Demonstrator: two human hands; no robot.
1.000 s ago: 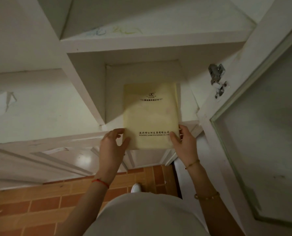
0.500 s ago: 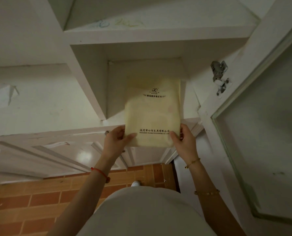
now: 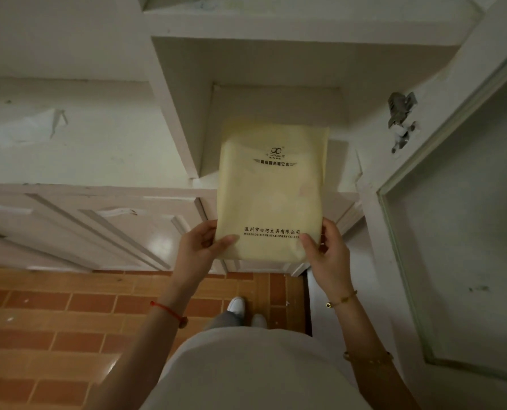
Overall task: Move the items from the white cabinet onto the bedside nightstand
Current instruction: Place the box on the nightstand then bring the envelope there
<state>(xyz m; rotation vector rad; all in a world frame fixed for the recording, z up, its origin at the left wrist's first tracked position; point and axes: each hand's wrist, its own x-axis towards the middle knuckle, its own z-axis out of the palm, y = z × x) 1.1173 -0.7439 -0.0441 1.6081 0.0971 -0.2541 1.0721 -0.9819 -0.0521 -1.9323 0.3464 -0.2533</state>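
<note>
A pale yellow notebook (image 3: 271,190), printed with a stationery company's name near its lower edge, is held upright in front of the open compartment of the white cabinet (image 3: 276,63). Its upper half stands before the compartment's back wall; its lower half hangs below the shelf lip, out over the tiled floor (image 3: 69,321). The left hand (image 3: 200,247) pinches the notebook's lower left corner, thumb on the cover and fingers curled behind. The right hand (image 3: 324,251) pinches the lower right corner the same way. To the right of the notebook the cabinet door (image 3: 453,232) stands open, its metal hinge (image 3: 401,119) showing above.

Judging by its thin, flat look, the notebook is probably light and only moderately stiff; the top edge appears slightly bowed, so it may flex if held by one corner. The cover seems matte, perhaps a soft wrapper, and unlikely to slip. A grip at both lower corners, or one hand along a side edge, should carry it safely. The nightstand is not in view.
</note>
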